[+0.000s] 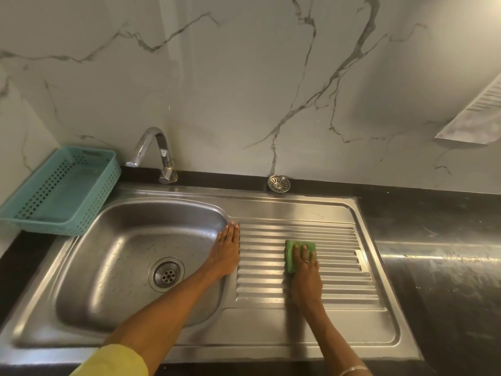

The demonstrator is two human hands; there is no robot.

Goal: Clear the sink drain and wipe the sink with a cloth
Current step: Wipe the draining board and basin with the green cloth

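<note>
A steel sink (pixel 81 280) has a basin on the left with an open drain (pixel 167 275) at its bottom, and a ribbed drainboard (pixel 339 267) on the right. My right hand (pixel 305 272) presses a green cloth (pixel 292 249) flat onto the ribs, fingers straight on top of it. My left hand (pixel 227 248) lies flat with straight fingers on the ridge between basin and drainboard, holding nothing. A round metal drain strainer (pixel 279 183) sits out of the drain on the black ledge behind the sink.
A chrome tap (pixel 160 153) stands behind the basin. A teal perforated basket (pixel 62 191) rests at the back left, leaning over the sink's corner. Dark countertop (pixel 439 253) extends to the right. A marble-patterned wall rises behind, with a paper sheet (pixel 477 115) on it at right.
</note>
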